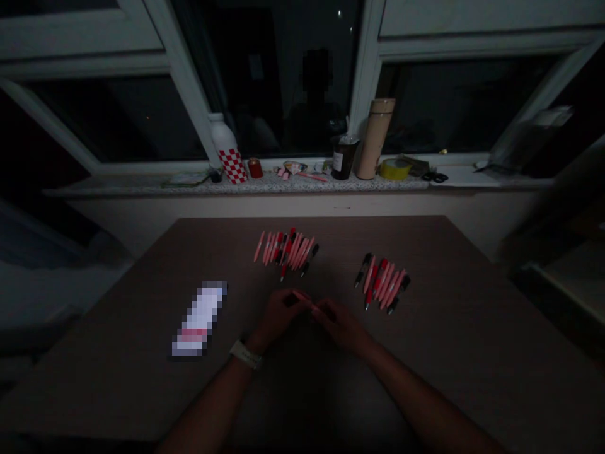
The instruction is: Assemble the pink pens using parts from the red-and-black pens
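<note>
Both hands meet over the middle of the table, fingertips together. My left hand [280, 314], with a pale band on its wrist, pinches a small pink pen [301, 296]. At the other end of that pen, the fingers of my right hand [341, 323] are closed on it; dim light and the fingers hide part of it. Beyond my left hand lies a row of pink, red and black pens [295, 252]. A second group of similar pens [385, 280] rests to the right, past my right hand.
A lit phone [199, 320] lies left on the brown table [127, 372]. Along the windowsill [283, 188] stand a white bottle with red checks [229, 151], a red jar [255, 168], a dark cup [344, 157], a beige flask [377, 139], yellow tape [395, 169] and scissors [435, 178].
</note>
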Tool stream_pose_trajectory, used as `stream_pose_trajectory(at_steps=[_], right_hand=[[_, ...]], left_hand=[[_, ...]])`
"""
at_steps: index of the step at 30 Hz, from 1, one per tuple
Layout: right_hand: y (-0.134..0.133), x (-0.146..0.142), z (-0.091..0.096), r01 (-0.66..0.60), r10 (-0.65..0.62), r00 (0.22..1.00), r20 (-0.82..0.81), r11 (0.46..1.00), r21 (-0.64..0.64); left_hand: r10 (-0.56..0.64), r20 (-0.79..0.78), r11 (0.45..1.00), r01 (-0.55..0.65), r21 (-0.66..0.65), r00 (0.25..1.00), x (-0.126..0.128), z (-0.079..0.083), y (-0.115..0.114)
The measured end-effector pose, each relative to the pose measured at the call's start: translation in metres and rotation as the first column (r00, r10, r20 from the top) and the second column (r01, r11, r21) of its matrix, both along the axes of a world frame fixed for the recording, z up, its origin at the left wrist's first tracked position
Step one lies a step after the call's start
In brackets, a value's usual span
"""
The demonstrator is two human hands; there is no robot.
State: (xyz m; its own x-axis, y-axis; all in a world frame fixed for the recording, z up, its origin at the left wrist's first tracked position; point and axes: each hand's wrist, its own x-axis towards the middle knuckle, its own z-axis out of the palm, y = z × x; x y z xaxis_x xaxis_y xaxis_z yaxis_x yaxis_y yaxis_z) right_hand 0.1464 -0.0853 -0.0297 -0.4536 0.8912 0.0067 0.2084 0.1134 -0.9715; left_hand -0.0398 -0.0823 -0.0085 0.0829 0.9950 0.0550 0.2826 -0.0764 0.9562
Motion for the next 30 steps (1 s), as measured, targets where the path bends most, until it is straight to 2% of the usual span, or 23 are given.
stream_pose_trajectory(at_steps=[5,12,17,20,24,30], right_hand=[[0.002,-0.001,-0.005,-0.004,0.003,0.999,-0.038,1.000,-0.026],[0.001,-0.001,-0.003,0.007,-0.006,1.000,0.024,1.000,-0.015],[0.001,-0.001,-0.004,-0.045,0.046,0.998,0.041,0.999,-0.027],[0.001,-0.001,-0.007,-0.012,0.012,1.000,0.013,1.000,-0.009],[0.002,-0.002,-0.007,-0.043,0.042,0.998,0.038,0.999,0.014],[0.002,-0.002,-0.011,0.018,-0.018,1.000,-0.003,1.000,-0.002]], left_hand=[[0.017,0.022,1.000,-0.017,0.001,1.000,-0.001,-0.002,0.001],[0.039,-0.001,0.999,-0.039,-0.004,0.999,-0.003,-0.004,0.003],[0.047,0.023,0.999,-0.047,-0.014,0.999,-0.002,-0.004,0.003],[0.060,0.016,0.998,-0.059,-0.009,0.998,-0.002,-0.003,0.003],[0.068,0.034,0.998,-0.068,-0.010,0.997,-0.002,-0.003,0.003],[0.109,0.041,0.994,-0.109,0.011,0.993,-0.003,-0.004,0.004]])
